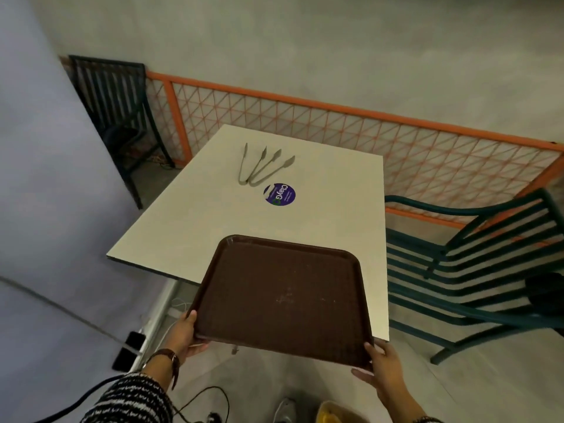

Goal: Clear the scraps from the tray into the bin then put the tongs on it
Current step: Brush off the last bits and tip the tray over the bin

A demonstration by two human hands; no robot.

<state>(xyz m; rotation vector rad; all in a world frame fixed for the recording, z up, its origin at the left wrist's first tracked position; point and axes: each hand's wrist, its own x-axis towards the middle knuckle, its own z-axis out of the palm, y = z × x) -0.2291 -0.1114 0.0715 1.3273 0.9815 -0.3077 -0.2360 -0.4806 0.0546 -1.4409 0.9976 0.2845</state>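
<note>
So, a big white table is seen from above, with an orange mesh fence running behind it and green slatted chairs stacked off to its right; a dark chair is leaned against the wall at the back left. A brown tray is held over the near edge of the table, tilted a bit, its far end over the tabletop and its near end hanging out over the floor. Only faint specks can be made out on it (too small to call them scraps for sure). The tray's near left corner is gripped by the left hand, thumb on the rim and fingers curled underneath; the near right corner is clamped the same way by the right hand. A watch is worn on the left wrist above a striped sleeve. Two pairs of metal tongs are lying on the far part of the table, well apart from the tray, just beside a round purple sticker. Something yellow is cut off at the bottom edge, can't be told what.
</note>
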